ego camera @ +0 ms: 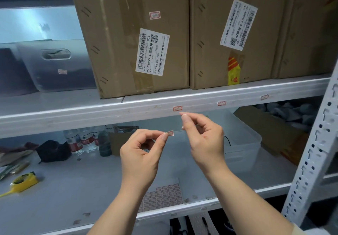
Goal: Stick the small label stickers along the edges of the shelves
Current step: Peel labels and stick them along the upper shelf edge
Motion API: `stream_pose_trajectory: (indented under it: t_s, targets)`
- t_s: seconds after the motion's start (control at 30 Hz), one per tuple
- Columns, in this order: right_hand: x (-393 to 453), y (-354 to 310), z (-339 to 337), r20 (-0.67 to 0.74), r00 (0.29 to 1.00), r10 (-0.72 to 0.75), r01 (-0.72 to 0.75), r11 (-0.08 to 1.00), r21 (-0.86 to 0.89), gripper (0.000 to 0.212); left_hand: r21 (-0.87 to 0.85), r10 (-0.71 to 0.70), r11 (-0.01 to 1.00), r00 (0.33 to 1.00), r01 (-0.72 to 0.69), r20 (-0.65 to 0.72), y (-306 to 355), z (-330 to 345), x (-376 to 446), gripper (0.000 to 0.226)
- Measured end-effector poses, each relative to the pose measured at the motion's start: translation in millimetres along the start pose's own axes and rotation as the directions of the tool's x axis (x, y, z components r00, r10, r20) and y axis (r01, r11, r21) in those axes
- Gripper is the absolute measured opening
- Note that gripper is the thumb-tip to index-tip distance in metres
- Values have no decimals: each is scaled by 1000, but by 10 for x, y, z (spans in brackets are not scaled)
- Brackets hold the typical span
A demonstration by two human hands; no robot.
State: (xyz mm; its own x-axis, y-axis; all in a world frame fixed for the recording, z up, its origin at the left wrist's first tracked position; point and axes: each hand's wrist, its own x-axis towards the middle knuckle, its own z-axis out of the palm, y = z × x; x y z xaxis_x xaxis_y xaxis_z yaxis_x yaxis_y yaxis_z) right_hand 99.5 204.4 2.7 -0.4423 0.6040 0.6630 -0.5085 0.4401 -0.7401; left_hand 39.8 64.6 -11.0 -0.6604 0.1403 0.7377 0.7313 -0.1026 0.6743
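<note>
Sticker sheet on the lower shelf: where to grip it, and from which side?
Grip the sticker sheet at its near edge, coming from the front. It lies flat on the lower shelf close to the front lip, and the left hand and its forearm hang over its left part, so the front right corner looks easiest.

Evenly and fairly brightly lit, cool white, apparently from above and behind the camera. Soft glare along the pale grey metal shelf edge (109, 112) and on the glossy tape of the brown cardboard box (131, 40). Bright haze on the white wall at upper left (36, 22). Dim under the shelf, with faint shadows beneath the clear plastic water bottles (80, 140). Strong wide-angle bending toward the edges: the perforated grey upright post (314, 152) leans. Slightly soft overall; motion blur on the right hand (203, 139).
</note>
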Motion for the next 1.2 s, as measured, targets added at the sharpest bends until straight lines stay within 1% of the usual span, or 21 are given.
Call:
stream_pose_trajectory:
  t_s: [0.1, 0.23, 0.43, 0.6, 0.73, 0.8, 0.9, 1.03, 1.2]
  targets:
    - [116, 18, -28, -87, 996, -8, 0, 996, -85, 8, 20, -42, 999, 999, 42, -2, -49, -71, -22, 6]
    - [171, 50, -7, -97, 995, -6, -10, 987, -159, 12, 32, -58, 998, 998, 57, 28, -75, -132, -56, 9]
    - [212, 42, 74, -107, 994, -30, 11, 985, -171, 11, 37, -70, 997, 997, 68, 44, -97, -177, -82, 14]
    - [259, 42, 105, -114, 993, -4, -15, 986, -165, 9, 42, -72, 997, 996, 69, 55, -97, -187, -78, 15]
    - [295, 61, 98, -115, 993, -2, -20, 980, -196, 10, 45, -70, 997, 996, 67, 64, -106, -191, -77, 14]
    - [295, 64, 96, -108, 994, -20, -5, 972, -234, 6, 48, -73, 996, 995, 70, 67, -108, -190, -74, 11]
    - [287, 53, 106, -112, 990, -84, 44, 946, -321, 7, 53, -80, 996, 994, 76, 71, -110, -177, -77, 4]
    - [262, 48, 121, -94, 981, -167, 113, 900, -421, 8, 51, -80, 996, 994, 76, 80, -103, -168, -82, 8]
    - [223, 80, 119, -66, 974, -218, 163, 871, -464, 7, 48, -94, 995, 993, 91, 68, -81, -174, -74, 10]
